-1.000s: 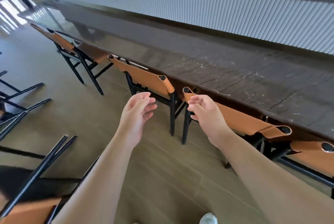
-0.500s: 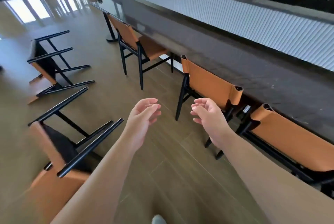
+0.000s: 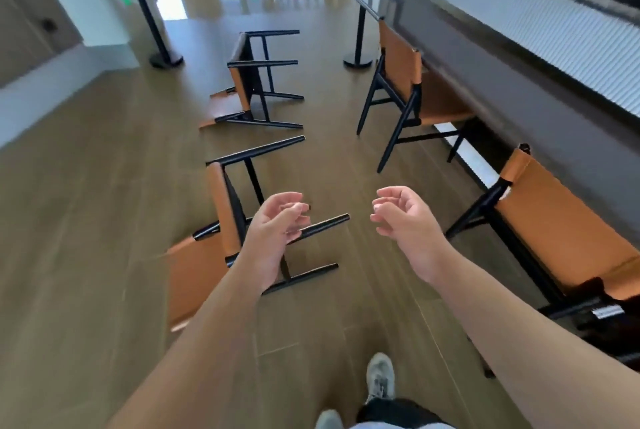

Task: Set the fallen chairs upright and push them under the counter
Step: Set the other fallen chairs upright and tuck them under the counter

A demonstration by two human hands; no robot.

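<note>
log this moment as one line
left hand: open, empty | right hand: open, empty | near fallen chair: down | far fallen chair: down

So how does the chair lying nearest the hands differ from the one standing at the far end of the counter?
The near fallen chair lies on its back on the floor, black legs pointing sideways; the far upright chair stands on all its legs. The fallen one is out in the open floor, while the upright one has its seat tucked partly under the counter. Both share black frames and tan leather. Neither hand touches either chair.
</note>
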